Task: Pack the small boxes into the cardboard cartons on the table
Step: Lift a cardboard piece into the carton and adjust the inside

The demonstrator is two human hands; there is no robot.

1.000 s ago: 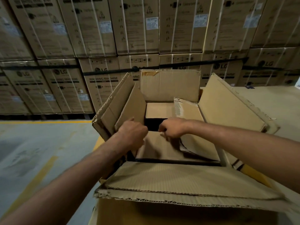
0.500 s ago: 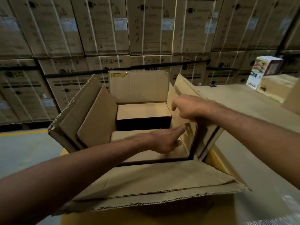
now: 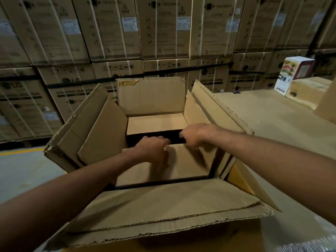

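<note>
An open cardboard carton (image 3: pixel 163 213) stands at the table's left end, with its flaps spread outward. Two plain brown small boxes lie inside it. The far small box (image 3: pixel 156 122) sits against the back wall. A dark gap separates it from the near small box (image 3: pixel 187 164). My left hand (image 3: pixel 154 148) rests on top of the near box, its fingertips at the box's far edge; it is blurred. My right hand (image 3: pixel 196 135) curls its fingers over the far right corner of that box.
The table (image 3: pixel 263 115) stretches to the right, covered in cardboard. A white printed box (image 3: pixel 291 73) and a brown box (image 3: pixel 307 91) stand at its far right. Stacked washing-machine cartons (image 3: pixel 163 33) wall off the back. Grey floor with a yellow line (image 3: pixel 21 151) lies to the left.
My right hand has come down from the carton's right flap to the near box's far corner. My left hand has slid forward to the box's far edge.
</note>
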